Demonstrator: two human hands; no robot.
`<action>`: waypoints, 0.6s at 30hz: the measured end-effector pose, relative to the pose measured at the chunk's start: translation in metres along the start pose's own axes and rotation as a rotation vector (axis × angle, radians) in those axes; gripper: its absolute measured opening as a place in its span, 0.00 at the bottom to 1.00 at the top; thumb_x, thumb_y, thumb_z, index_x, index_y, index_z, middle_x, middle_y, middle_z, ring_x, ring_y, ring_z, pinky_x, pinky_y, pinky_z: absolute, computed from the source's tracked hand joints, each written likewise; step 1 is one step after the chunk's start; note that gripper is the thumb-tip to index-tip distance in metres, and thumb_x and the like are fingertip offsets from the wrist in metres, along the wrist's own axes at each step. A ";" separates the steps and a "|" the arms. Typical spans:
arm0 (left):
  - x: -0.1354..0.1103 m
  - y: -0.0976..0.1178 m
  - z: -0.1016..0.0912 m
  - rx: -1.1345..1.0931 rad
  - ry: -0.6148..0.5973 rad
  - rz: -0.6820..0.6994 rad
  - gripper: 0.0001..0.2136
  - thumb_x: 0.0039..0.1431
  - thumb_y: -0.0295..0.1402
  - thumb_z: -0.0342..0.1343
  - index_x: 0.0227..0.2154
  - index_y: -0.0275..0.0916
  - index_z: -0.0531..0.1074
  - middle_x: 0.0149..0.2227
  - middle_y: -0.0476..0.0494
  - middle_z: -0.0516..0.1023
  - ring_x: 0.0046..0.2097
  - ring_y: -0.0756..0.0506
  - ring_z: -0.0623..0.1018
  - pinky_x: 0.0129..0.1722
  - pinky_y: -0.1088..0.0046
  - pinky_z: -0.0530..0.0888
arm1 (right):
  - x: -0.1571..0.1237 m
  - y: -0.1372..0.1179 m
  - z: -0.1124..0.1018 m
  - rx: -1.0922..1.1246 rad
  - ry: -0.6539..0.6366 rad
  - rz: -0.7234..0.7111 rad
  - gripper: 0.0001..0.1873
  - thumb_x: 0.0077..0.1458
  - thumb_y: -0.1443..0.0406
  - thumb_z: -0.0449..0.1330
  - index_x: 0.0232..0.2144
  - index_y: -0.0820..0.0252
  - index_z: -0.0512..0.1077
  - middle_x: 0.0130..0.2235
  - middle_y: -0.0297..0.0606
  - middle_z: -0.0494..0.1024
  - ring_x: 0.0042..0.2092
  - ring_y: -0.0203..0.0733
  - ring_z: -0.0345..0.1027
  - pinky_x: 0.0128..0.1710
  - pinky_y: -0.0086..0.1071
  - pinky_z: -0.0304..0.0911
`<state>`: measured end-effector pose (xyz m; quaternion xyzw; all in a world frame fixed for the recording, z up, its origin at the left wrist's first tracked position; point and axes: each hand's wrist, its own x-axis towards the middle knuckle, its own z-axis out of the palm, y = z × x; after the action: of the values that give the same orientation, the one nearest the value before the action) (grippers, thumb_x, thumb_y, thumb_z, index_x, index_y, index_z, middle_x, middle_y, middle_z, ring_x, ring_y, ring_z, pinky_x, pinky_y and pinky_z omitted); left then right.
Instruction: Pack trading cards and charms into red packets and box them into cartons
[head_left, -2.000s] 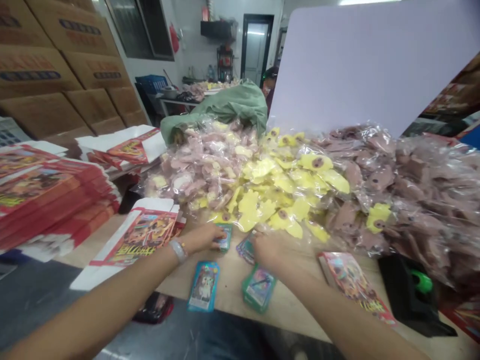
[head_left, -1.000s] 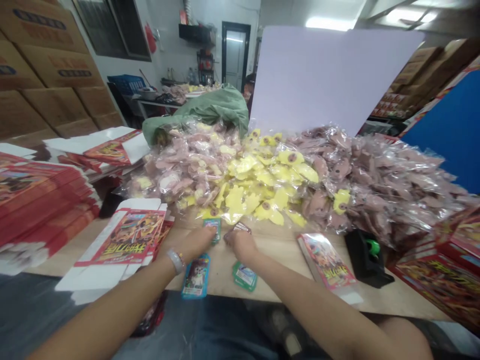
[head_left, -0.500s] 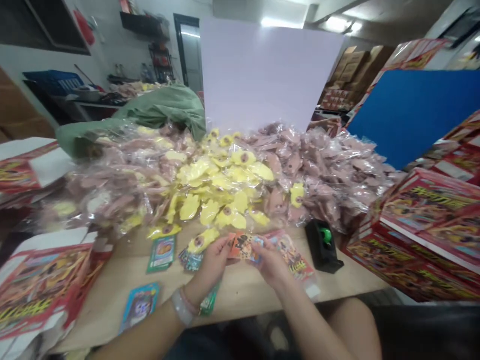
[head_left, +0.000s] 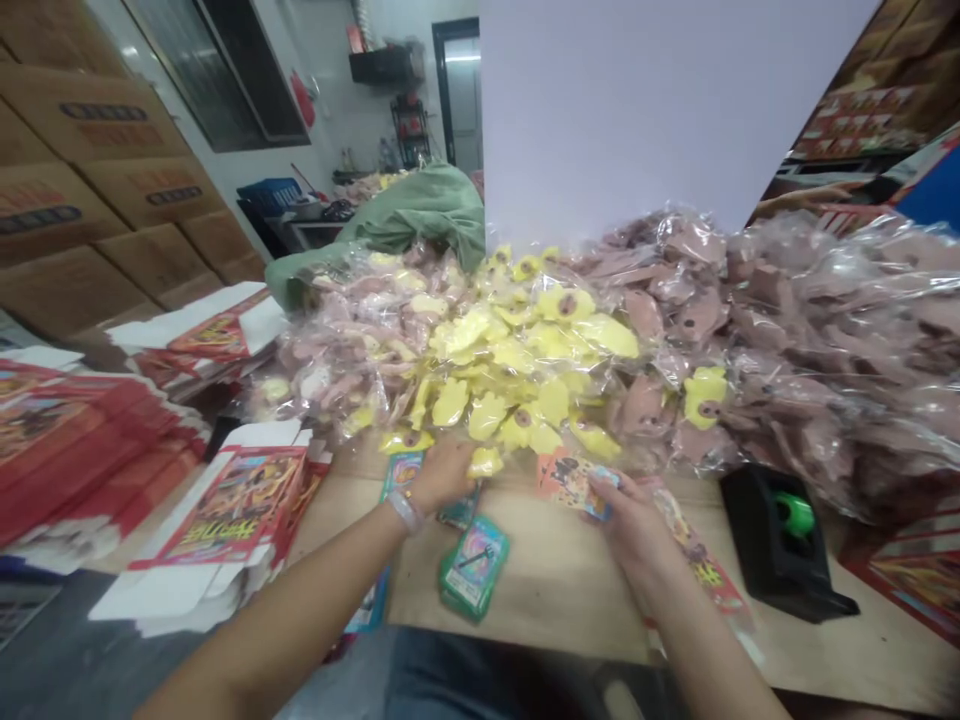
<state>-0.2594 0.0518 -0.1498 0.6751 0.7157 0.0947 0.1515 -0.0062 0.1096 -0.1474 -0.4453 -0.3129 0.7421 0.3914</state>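
Note:
My right hand (head_left: 634,510) is closed on a fan of orange and blue cards (head_left: 566,480), held above the table. My left hand (head_left: 444,476) reaches over a small stack of cards (head_left: 459,508), beside a bagged yellow figure (head_left: 486,462); its fingertips are blurred and partly hidden, so their grip is unclear. A green-edged stack of cards (head_left: 474,568) lies nearer to me. Another card stack (head_left: 403,470) shows behind my left wrist, and a blue-edged one (head_left: 369,608) is partly under my left forearm. Under my right forearm lies a red printed box (head_left: 701,560), flat.
Bagged yellow figures (head_left: 517,370) and bagged pinkish ones (head_left: 810,350) are heaped across the back. A black tape dispenser (head_left: 780,545) stands on the right. Flattened red boxes (head_left: 232,510) are piled at left, before brown cartons (head_left: 112,190). A pale board (head_left: 637,120) rises behind.
My left hand has let go of the orange cards and moved left to the small card stack. My right hand keeps the cards. The view has turned left.

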 end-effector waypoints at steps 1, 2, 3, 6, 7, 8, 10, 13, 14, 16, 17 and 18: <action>0.005 -0.004 -0.005 0.015 -0.020 0.037 0.21 0.46 0.27 0.54 0.47 0.37 0.66 0.41 0.39 0.72 0.45 0.39 0.70 0.43 0.65 0.65 | -0.001 0.001 0.003 -0.016 -0.002 -0.004 0.16 0.33 0.61 0.68 0.27 0.56 0.69 0.27 0.27 0.74 0.27 0.33 0.65 0.23 0.26 0.65; 0.010 -0.008 -0.012 0.024 -0.037 0.078 0.21 0.46 0.27 0.54 0.47 0.37 0.66 0.39 0.40 0.72 0.43 0.40 0.70 0.42 0.66 0.66 | -0.003 0.002 0.007 -0.035 -0.008 -0.008 0.15 0.34 0.61 0.68 0.28 0.56 0.70 0.27 0.27 0.74 0.27 0.33 0.65 0.23 0.26 0.65; 0.017 -0.012 -0.019 0.030 -0.053 0.123 0.20 0.46 0.27 0.55 0.46 0.38 0.67 0.38 0.41 0.72 0.41 0.40 0.71 0.40 0.67 0.67 | -0.004 0.004 0.012 -0.057 -0.020 -0.012 0.15 0.35 0.61 0.68 0.28 0.56 0.70 0.26 0.27 0.74 0.27 0.33 0.65 0.23 0.27 0.65; 0.037 -0.015 -0.039 0.046 -0.076 0.271 0.18 0.46 0.26 0.55 0.44 0.38 0.69 0.38 0.41 0.72 0.42 0.40 0.70 0.43 0.67 0.65 | -0.004 0.012 0.030 -0.125 -0.086 -0.010 0.13 0.32 0.63 0.69 0.24 0.59 0.71 0.21 0.29 0.71 0.25 0.35 0.64 0.21 0.28 0.64; 0.043 -0.013 -0.043 0.047 -0.071 0.322 0.18 0.47 0.24 0.54 0.44 0.38 0.69 0.40 0.40 0.72 0.44 0.40 0.70 0.45 0.66 0.64 | -0.003 0.015 0.035 -0.141 -0.104 -0.012 0.13 0.31 0.65 0.69 0.22 0.60 0.71 0.20 0.29 0.70 0.23 0.35 0.63 0.20 0.28 0.63; 0.047 -0.008 -0.046 0.043 -0.061 0.370 0.18 0.47 0.23 0.53 0.44 0.38 0.69 0.42 0.40 0.71 0.46 0.40 0.68 0.48 0.66 0.62 | -0.002 0.017 0.039 -0.145 -0.112 -0.023 0.12 0.30 0.65 0.69 0.21 0.61 0.70 0.19 0.29 0.69 0.23 0.35 0.62 0.20 0.28 0.62; 0.051 0.005 -0.049 0.022 -0.032 0.451 0.20 0.47 0.21 0.52 0.46 0.39 0.67 0.44 0.40 0.71 0.49 0.41 0.67 0.51 0.64 0.60 | 0.000 0.016 0.041 -0.113 -0.095 -0.070 0.12 0.32 0.63 0.68 0.22 0.59 0.69 0.21 0.29 0.71 0.24 0.35 0.64 0.22 0.28 0.63; 0.048 0.032 -0.039 -0.047 0.020 0.518 0.21 0.50 0.24 0.53 0.49 0.39 0.63 0.47 0.40 0.69 0.49 0.41 0.66 0.51 0.64 0.61 | 0.001 0.008 0.037 -0.028 -0.075 -0.124 0.15 0.37 0.58 0.65 0.29 0.55 0.68 0.32 0.31 0.75 0.34 0.39 0.69 0.29 0.31 0.65; 0.046 0.041 -0.034 -0.079 0.041 0.518 0.22 0.52 0.26 0.52 0.51 0.37 0.61 0.47 0.39 0.69 0.50 0.41 0.66 0.51 0.64 0.61 | 0.001 0.005 0.036 -0.010 -0.075 -0.130 0.16 0.38 0.57 0.64 0.31 0.55 0.67 0.34 0.32 0.75 0.36 0.40 0.69 0.30 0.32 0.65; 0.044 0.057 -0.025 -0.143 0.079 0.485 0.22 0.55 0.30 0.50 0.53 0.34 0.57 0.49 0.34 0.67 0.50 0.40 0.66 0.51 0.62 0.61 | 0.003 -0.001 0.036 0.001 -0.065 -0.136 0.18 0.39 0.57 0.64 0.33 0.54 0.65 0.34 0.31 0.75 0.36 0.41 0.69 0.29 0.33 0.66; 0.045 0.062 -0.023 -0.172 0.085 0.460 0.23 0.55 0.30 0.50 0.54 0.32 0.56 0.49 0.32 0.66 0.51 0.39 0.66 0.51 0.61 0.61 | 0.005 -0.004 0.038 -0.002 -0.056 -0.137 0.19 0.38 0.58 0.64 0.33 0.54 0.64 0.33 0.30 0.74 0.36 0.40 0.69 0.29 0.33 0.66; 0.047 0.064 -0.023 -0.196 0.078 0.435 0.23 0.54 0.30 0.51 0.54 0.31 0.56 0.49 0.31 0.66 0.51 0.39 0.66 0.51 0.61 0.61 | 0.009 -0.006 0.040 -0.007 -0.048 -0.134 0.19 0.38 0.59 0.65 0.34 0.53 0.63 0.32 0.29 0.73 0.35 0.40 0.69 0.28 0.32 0.66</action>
<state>-0.2089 0.1050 -0.1108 0.7913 0.5460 0.2203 0.1647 -0.0429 0.1153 -0.1303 -0.4070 -0.3536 0.7236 0.4310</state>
